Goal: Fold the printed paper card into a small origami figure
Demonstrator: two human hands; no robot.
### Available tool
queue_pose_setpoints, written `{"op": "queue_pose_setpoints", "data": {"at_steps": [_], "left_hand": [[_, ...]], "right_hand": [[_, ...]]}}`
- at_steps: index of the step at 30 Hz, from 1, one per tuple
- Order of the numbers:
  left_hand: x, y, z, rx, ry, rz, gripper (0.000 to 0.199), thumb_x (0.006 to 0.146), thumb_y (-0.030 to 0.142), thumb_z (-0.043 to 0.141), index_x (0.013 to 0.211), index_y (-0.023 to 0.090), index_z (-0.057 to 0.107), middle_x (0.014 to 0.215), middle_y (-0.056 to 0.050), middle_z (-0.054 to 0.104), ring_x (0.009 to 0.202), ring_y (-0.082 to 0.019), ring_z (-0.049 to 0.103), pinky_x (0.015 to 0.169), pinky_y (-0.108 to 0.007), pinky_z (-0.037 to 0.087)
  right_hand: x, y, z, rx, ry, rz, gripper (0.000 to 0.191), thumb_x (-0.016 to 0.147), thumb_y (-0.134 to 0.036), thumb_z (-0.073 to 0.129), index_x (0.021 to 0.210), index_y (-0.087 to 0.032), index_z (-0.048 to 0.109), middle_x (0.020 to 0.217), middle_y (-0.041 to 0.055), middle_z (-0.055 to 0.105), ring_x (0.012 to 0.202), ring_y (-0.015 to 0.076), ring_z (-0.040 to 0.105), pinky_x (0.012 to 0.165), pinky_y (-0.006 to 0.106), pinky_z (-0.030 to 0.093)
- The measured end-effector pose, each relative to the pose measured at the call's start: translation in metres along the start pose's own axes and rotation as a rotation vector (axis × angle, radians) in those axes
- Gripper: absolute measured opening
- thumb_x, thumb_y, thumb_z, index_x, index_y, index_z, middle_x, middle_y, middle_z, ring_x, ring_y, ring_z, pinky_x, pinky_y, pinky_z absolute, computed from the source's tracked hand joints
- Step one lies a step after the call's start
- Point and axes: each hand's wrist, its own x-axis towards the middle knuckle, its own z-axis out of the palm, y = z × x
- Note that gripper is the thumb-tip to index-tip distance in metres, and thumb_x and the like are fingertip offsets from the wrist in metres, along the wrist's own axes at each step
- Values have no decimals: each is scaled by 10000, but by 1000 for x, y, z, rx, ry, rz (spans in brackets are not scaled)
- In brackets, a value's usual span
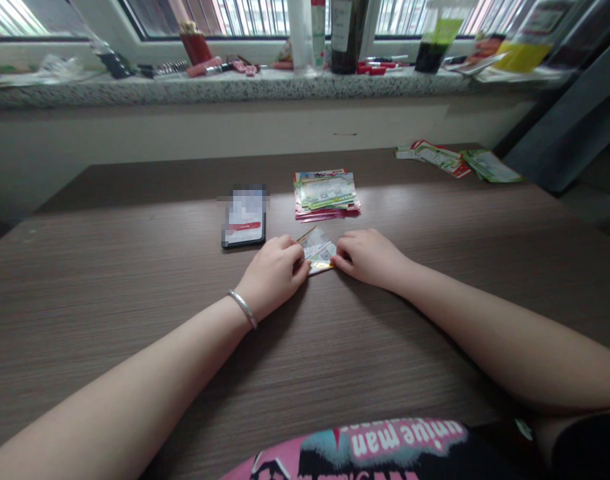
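Between my two hands lies a small folded packet (319,250) of printed paper or foil, with a square code on it. My left hand (277,270), with a silver bangle at the wrist, pinches its left edge. On the opposite side my right hand (367,259) grips the right edge between thumb and fingers. Just beyond the packet sits a stack of flat printed packets (327,193) in green, white and red. A phone (245,217) with a lit, partly blurred screen rests left of the stack.
More flat packets (442,159) lie at the far right of the brown wooden table (109,267). Behind it, a granite sill (235,90) holds a dark bottle (347,37), a red-brown jar (195,45), red pens and containers of dark and yellow liquid.
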Motion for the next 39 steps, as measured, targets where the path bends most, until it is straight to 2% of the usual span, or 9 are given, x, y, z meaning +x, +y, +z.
{"op": "queue_pose_setpoints", "data": {"at_steps": [18, 21, 23, 25, 27, 31, 35, 39], "left_hand": [[4, -1, 0, -34, -43, -25, 216, 861, 294, 520, 707, 148, 565, 805, -62, 540, 726, -172, 507, 711, -314, 452], [3, -1, 0, -29, -32, -19, 211, 857, 294, 525, 709, 148, 566, 804, -61, 542, 729, -172, 509, 710, -315, 454], [2, -1, 0, -23, -21, -11, 208, 858, 290, 523, 716, 146, 572, 808, -64, 547, 736, -175, 512, 715, -318, 457], [2, -1, 0, -21, -8, -4, 204, 860, 285, 519, 725, 145, 580, 814, -67, 552, 740, -176, 516, 719, -320, 462], [1, -1, 1, -20, 4, 1, 198, 859, 281, 519, 728, 147, 582, 815, -64, 554, 741, -175, 519, 720, -319, 466], [0, -1, 2, -9, 22, -4, 173, 848, 276, 535, 733, 152, 574, 803, -57, 549, 752, -179, 523, 735, -327, 476], [-1, 0, 0, -5, 90, -14, 123, 828, 232, 569, 902, 141, 604, 923, -80, 565, 847, -195, 534, 790, -340, 492], [-8, 6, -5, 86, 65, 170, 195, 910, 216, 471, 901, 180, 662, 1013, -93, 605, 930, -214, 523, 822, -357, 494]], "right_hand": [[-3, 1, 6, 81, 46, 35, 228, 847, -354, 548, 727, -182, 637, 766, 41, 660, 699, 169, 555, 637, 295, 307], [-6, 2, 8, 88, 155, -34, 158, 844, -301, 560, 793, -174, 640, 819, 51, 654, 760, 178, 539, 669, 292, 330], [-8, 4, 9, 98, 215, -164, 140, 868, -263, 540, 867, -185, 656, 861, 51, 658, 814, 184, 525, 708, 293, 339], [-10, 7, 10, 96, 225, -308, 181, 902, -235, 500, 917, -215, 679, 865, 46, 662, 822, 179, 514, 720, 296, 335], [-11, 9, 10, 82, 220, -391, 220, 918, -229, 478, 942, -242, 697, 857, 44, 659, 798, 173, 507, 705, 299, 328], [-12, 11, 12, 91, 240, -418, 230, 926, -276, 482, 969, -253, 707, 853, 44, 645, 791, 174, 507, 707, 301, 340], [-11, 8, 11, 81, 216, -393, 253, 935, -266, 464, 943, -226, 714, 832, 54, 633, 793, 175, 511, 714, 296, 363], [-11, 5, 9, 85, 196, -367, 243, 927, -252, 476, 950, -218, 716, 842, 60, 634, 807, 177, 520, 727, 295, 378]]}}
